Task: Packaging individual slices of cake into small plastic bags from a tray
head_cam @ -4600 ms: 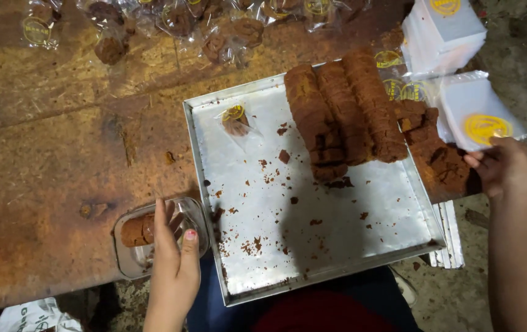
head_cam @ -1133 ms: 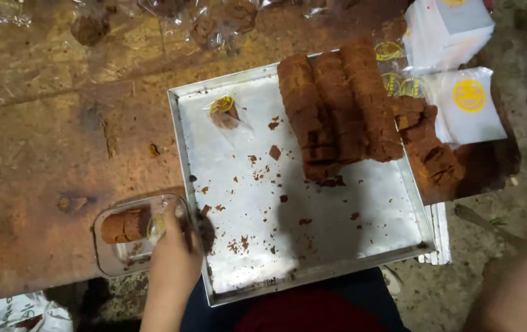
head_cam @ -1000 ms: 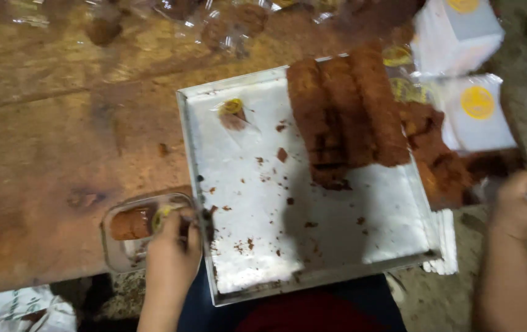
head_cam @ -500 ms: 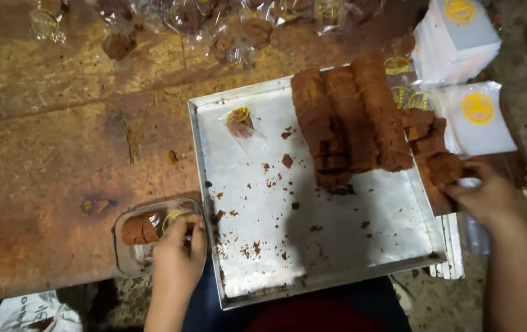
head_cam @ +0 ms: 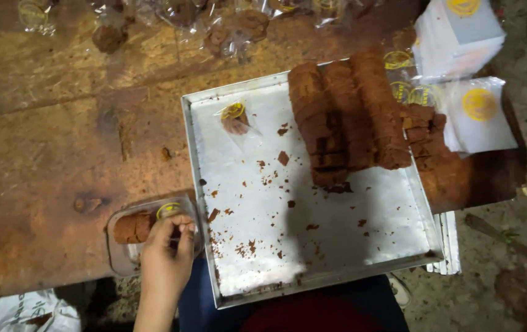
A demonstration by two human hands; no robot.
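My left hand (head_cam: 166, 253) pinches a wrapped biscuit (head_cam: 171, 212) over the clear tub (head_cam: 129, 246) at the surface's (head_cam: 48, 154) edge; pressing could tip it off. Right hand unseen.

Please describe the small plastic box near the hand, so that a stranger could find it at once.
Start at the large metal baking tray on the worn wooden table. Just off its lower left edge sits a small clear plastic box, with the left hand resting on it. Unlike the wrapped pieces further up, it is rigid and holds stacked brown slices.
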